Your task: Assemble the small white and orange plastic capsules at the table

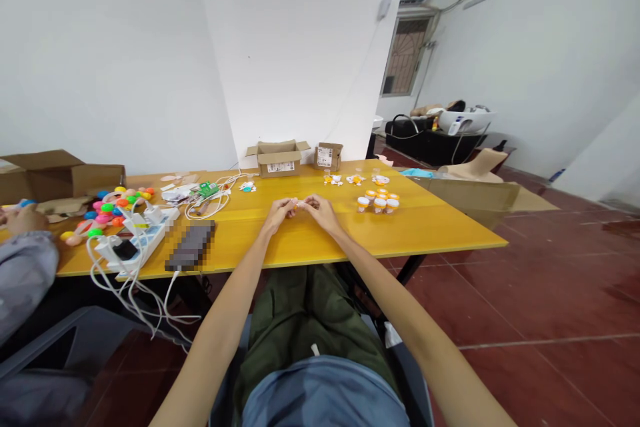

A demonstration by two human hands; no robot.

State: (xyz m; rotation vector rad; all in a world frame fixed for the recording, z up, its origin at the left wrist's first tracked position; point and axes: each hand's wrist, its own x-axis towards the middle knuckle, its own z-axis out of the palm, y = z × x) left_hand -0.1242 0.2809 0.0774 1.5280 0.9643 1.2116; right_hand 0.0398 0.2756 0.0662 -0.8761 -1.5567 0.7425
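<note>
My left hand (281, 215) and my right hand (321, 209) meet above the yellow wooden table (290, 245), fingertips close together. Both are closed in a pinch on a small whitish piece (300, 205), too small and too covered by the fingers to name. Right of my hands stands a group of several small cups (379, 203) with orange and white tops. Farther back lie piles of small parts: orange and white pieces (332, 180), more of them in the middle (355, 180), and white discs with orange (381, 180).
Two cardboard boxes, a larger one (279, 160) and a smaller one (329, 156), stand against the wall. On the left are a power strip (150, 233) with tangled cables, a phone (191, 246) and colourful balls (107, 208). A co-worker's sleeve (25, 273) is at far left.
</note>
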